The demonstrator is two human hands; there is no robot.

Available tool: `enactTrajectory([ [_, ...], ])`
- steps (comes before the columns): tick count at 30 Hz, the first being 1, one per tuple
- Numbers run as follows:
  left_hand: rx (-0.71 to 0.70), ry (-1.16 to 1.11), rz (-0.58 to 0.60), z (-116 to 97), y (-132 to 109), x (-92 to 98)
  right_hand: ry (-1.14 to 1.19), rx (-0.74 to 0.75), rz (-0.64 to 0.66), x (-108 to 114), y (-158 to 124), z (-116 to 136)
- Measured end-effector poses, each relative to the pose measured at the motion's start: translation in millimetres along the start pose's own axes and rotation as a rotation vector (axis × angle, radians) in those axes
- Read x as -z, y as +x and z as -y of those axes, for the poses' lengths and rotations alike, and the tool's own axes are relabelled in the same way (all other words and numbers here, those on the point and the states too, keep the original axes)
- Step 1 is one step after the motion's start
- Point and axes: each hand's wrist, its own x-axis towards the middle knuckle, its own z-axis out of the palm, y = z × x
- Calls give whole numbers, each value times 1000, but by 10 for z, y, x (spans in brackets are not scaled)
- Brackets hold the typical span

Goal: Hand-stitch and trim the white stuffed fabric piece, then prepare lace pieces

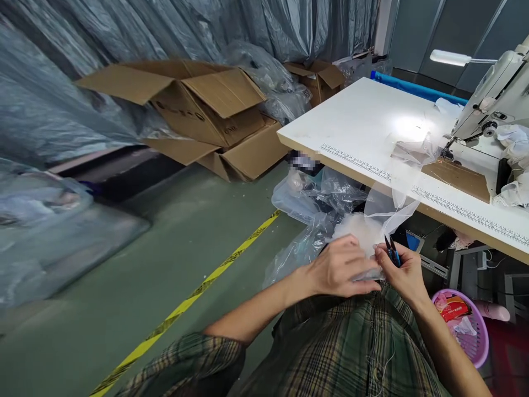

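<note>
In my lap lies a bundle of sheer white fabric. My left hand is closed over its near side, the fingers bent across the cloth. Thread snips with dark blades and a blue part sit in my right hand, blades pointing up. The thumb and forefinger of that hand meet at the fabric's right edge. From the bundle, a sheer strip runs up over the table edge towards the sewing machine. Whatever lies beneath my left palm is hidden.
The white sewing table has printed rulers along its front edge. A brown board lies by the needle. Open cardboard boxes stand at the back left. Clear plastic bags hang under the table, and a pink basket sits at lower right.
</note>
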Motion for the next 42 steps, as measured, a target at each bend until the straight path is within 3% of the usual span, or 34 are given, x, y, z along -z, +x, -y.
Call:
enactTrajectory([
  [3,275,-190,-20,182,63,-35,-10,16,26,47,-12,-43],
  [7,588,-521,192,363,159,-146,-16,45,24,90,-20,-62],
  [11,841,-803,310,336,133,-264,-15,60,4,85,-22,-83],
  [17,1185,-1019,270,257,46,-208,-88,49,63,133,6,-208],
  [26,1128,-921,279,278,-13,-88,-197,18,183,61,172,-307],
  [34,1203,-909,239,256,6,-83,-217,43,100,3,193,-320],
  [42,1174,-922,262,250,68,-58,-327,68,174,12,121,-302],
])
